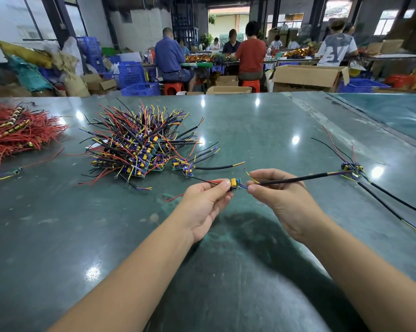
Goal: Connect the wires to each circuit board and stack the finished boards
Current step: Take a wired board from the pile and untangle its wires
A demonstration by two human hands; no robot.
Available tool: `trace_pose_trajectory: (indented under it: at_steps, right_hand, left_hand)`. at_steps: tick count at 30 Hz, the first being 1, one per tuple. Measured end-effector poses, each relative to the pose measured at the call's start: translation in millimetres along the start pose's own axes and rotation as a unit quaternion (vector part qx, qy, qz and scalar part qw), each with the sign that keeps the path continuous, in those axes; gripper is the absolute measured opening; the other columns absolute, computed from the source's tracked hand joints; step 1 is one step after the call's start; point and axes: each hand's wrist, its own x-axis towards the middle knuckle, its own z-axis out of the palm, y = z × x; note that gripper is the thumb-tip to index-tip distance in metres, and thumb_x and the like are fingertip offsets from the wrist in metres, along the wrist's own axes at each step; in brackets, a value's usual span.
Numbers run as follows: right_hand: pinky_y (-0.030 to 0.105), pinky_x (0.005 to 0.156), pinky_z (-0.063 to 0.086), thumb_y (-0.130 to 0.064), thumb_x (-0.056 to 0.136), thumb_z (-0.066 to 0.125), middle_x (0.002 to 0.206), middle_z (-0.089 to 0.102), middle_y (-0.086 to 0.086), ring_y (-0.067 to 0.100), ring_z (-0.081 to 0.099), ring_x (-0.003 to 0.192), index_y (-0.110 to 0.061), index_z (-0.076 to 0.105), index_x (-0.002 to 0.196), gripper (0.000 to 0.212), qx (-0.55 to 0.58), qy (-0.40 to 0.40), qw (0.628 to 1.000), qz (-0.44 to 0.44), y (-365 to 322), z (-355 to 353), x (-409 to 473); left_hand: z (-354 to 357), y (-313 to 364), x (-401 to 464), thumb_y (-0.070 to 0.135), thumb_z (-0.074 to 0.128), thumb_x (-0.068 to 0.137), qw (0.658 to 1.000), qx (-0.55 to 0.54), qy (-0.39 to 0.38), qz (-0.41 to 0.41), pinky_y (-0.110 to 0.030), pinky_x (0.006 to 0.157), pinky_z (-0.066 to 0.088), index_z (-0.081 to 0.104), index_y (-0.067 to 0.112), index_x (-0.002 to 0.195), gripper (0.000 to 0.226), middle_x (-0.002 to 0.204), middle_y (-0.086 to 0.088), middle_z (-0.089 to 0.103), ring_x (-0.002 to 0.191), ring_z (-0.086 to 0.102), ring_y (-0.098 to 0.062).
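The glossy dark green worktable (226,236) is lying bare below both forearms, its far edge well beyond the hands. The left hand (205,204) is pinching a small blue circuit board with a yellow component (234,184) between thumb and curled fingers. The right hand (277,197) is pinching a black-sleeved wire (298,179) just beside the board. A bristling pile of wired boards (139,142) is sitting behind-left, red wire bundles (17,133) far left, two wired boards (352,167) right.

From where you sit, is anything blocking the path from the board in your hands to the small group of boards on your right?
Nothing visible: bare table lies between the held board and the boards on the right.
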Motion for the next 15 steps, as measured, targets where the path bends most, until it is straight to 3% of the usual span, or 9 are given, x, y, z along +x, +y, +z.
trace_pose_trajectory:
  at_steps: [6, 11, 15]
  right_hand:
    - [0.024, 0.071, 0.045, 0.011, 0.084, 0.058, 0.074, 0.071, -0.005, 0.009, 0.061, 0.074, -0.015, 0.066, 0.09, 0.028, 0.011, 0.029, 0.999, 0.017, 0.6, -0.6, 0.9]
    - [0.013, 0.059, 0.046, 0.014, 0.084, 0.052, 0.073, 0.066, 0.003, 0.006, 0.057, 0.063, -0.006, 0.065, 0.091, 0.025, 0.092, 0.029, 0.993, 0.061, -3.4, 1.2, 1.6]
    - [0.014, 0.062, 0.048, 0.014, 0.085, 0.053, 0.074, 0.066, 0.002, 0.008, 0.058, 0.066, -0.007, 0.066, 0.092, 0.026, 0.075, -0.001, 0.996, 0.054, -2.8, 0.3, 1.0]
  left_hand:
    - [-0.9, 2.2, -4.5, -0.002, 0.057, 0.088, 0.996, 0.062, -0.056, -0.009, -0.014, 0.06, 0.053, 0.063, 0.004, 0.085, 0.009, 0.068, -0.001, 0.068, 0.059, 0.064, -0.007]
    - [4.6, -1.8, -7.7, -0.003, 0.056, 0.089, 0.995, 0.079, -0.059, 0.022, -0.014, 0.06, 0.051, 0.063, 0.005, 0.086, 0.01, 0.069, 0.0, 0.067, 0.06, 0.064, -0.005]
    - [7.1, -3.0, -6.3, -0.003, 0.055, 0.09, 0.996, 0.065, -0.032, 0.06, -0.013, 0.061, 0.051, 0.062, 0.004, 0.088, 0.01, 0.069, 0.001, 0.068, 0.061, 0.063, -0.004]
